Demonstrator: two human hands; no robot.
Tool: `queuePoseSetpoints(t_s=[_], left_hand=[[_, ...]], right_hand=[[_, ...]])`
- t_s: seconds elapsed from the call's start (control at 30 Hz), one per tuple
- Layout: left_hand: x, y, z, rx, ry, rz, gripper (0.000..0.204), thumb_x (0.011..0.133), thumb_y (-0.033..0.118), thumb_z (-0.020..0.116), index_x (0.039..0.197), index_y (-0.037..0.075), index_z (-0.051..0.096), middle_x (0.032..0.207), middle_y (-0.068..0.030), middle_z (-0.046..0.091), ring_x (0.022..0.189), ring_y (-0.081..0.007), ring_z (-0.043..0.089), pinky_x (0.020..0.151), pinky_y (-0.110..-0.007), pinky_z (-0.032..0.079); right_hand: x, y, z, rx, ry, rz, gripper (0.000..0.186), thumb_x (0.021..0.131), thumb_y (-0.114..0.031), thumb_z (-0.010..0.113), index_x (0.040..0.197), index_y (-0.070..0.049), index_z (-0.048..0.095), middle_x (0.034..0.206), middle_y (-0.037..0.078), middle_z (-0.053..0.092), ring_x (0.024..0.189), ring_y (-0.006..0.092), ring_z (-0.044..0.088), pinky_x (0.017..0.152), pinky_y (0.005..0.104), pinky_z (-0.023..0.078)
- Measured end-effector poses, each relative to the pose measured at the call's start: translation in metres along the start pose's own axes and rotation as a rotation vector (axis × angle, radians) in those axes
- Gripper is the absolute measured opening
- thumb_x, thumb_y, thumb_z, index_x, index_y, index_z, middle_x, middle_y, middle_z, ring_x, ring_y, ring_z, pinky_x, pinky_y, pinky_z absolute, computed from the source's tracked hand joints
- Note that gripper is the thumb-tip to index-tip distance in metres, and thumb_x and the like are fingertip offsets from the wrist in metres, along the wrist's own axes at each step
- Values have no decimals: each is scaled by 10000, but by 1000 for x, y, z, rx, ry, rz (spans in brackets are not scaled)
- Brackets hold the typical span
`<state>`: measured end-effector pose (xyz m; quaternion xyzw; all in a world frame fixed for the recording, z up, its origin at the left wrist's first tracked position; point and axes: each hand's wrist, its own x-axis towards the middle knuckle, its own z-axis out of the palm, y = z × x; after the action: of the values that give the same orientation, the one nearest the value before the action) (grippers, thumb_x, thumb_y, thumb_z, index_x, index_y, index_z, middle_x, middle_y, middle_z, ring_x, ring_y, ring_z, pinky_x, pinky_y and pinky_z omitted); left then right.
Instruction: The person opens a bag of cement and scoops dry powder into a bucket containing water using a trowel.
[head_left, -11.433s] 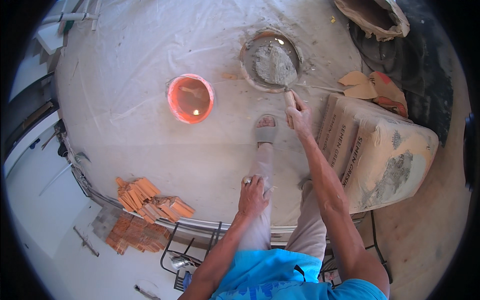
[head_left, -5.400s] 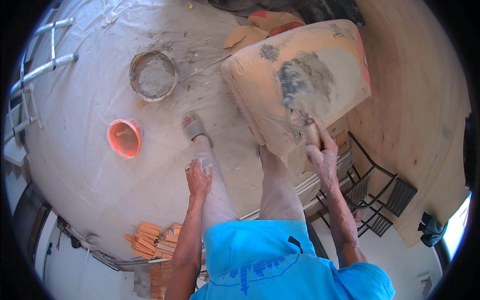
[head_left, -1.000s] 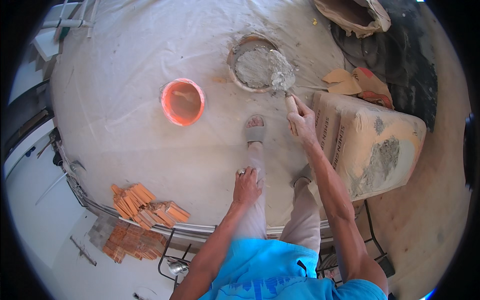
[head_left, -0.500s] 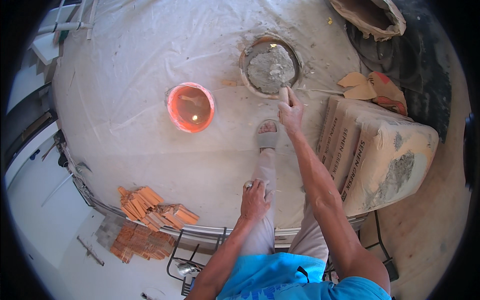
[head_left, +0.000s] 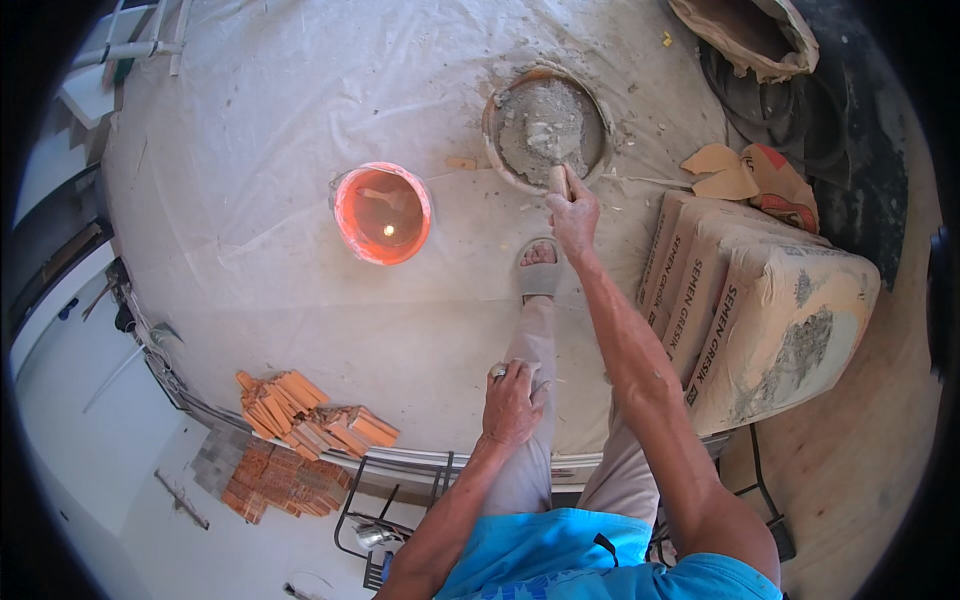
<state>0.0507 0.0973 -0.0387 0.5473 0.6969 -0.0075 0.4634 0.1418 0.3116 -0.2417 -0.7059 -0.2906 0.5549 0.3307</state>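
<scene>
My right hand [head_left: 575, 215] is closed around the pale handle of a trowel [head_left: 558, 180]. The trowel's blade lies in a round basin [head_left: 490, 140], smeared with wet grey mortar [head_left: 520, 150], so its outline is hard to make out. My left hand [head_left: 512, 405] rests on my left leg, thumb apart from the fingers and nothing visible in it; a ring-like band shows on a finger. Left of the basin stands an orange bucket [head_left: 346, 225] of cloudy water with something pale in it.
Stacked cement bags [head_left: 760, 310] stand close to my right arm. Beyond them are torn paper pieces [head_left: 725, 175] and an opened bag [head_left: 790, 60]. Orange bricks [head_left: 290, 410] lie at lower left. Plastic sheeting [head_left: 260, 130] covers the floor; my sandaled foot [head_left: 538, 265] is near the basin.
My right hand has shifted slightly left with the trowel. Within the basin the mortar's surface has changed from a broad mound to a spread, streaked mass. My left hand stays on the leg.
</scene>
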Motion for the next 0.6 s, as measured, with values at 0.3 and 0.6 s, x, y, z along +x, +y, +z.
queuePoseSetpoints(t_s=[0.3,0.6], left_hand=[[-2,-7,6,-7,40,31,358,884,227,733,1169,31,639,1104,-147,620,1036,-363,585,993,-474,418],[-3,-6,8,-7,12,18,375,885,227,737,1189,29,642,1143,-151,625,1102,-366,579,1028,-474,405]], right_hand=[[0,5,-13,54,-97,55,682,743,-83,644,1423,-54,626,794,39,660,537,107,554,497,299,471],[-1,5,-37,93,-155,106,702,752,-58,615,1453,-22,584,765,39,622,513,114,551,473,294,462]])
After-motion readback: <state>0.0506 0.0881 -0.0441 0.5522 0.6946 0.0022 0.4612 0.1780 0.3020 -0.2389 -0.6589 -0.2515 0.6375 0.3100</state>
